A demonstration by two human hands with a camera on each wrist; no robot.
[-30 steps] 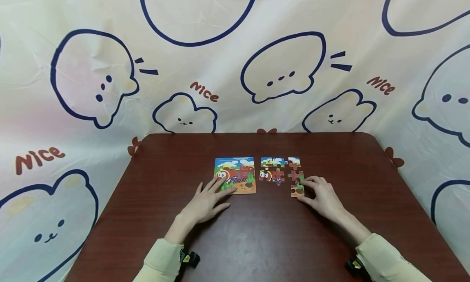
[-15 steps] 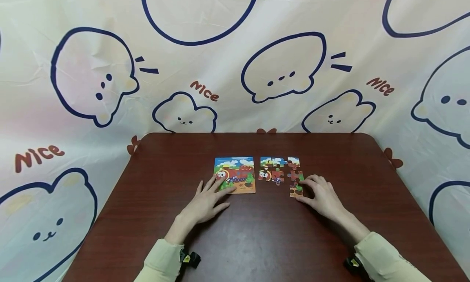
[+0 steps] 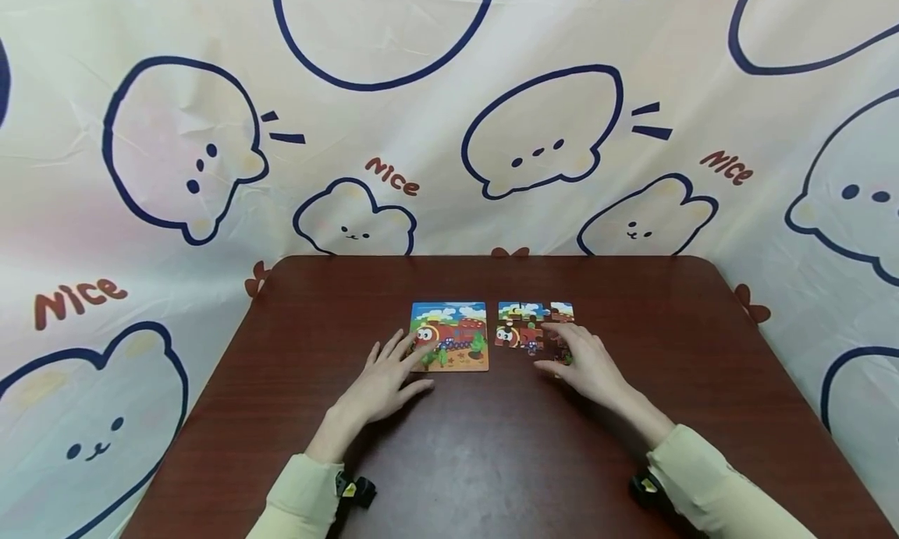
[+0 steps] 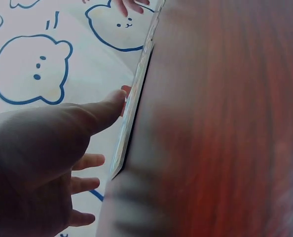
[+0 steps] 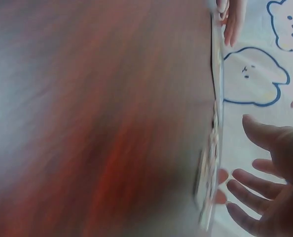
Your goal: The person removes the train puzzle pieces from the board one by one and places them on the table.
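A square train picture card point(image 3: 456, 359) lies flat on the table in the head view. My left hand point(image 3: 375, 383) is at its lower left corner, fingers spread and index finger over the picture; contact cannot be told. To the card's right are joined jigsaw pieces point(image 3: 518, 336) showing the train's face and sky. Above the right hand a separate cloud piece point(image 3: 562, 312) lies beside them. My right hand point(image 3: 590, 367) hovers over the right-hand jigsaw pieces, mostly hiding them. In the right wrist view its fingers are parted, with nothing held.
The dark brown wooden table point(image 3: 463, 461) extends on all sides of the puzzle. Behind it hangs a pale cloth point(image 3: 435, 125) printed with cartoon bears. A small black device point(image 3: 357, 491) is strapped at the left wrist, another point(image 3: 646, 488) at the right.
My right hand has come off the right edge of the jigsaw pieces and shifted left over them. The left hand has drawn back slightly to the left from the card.
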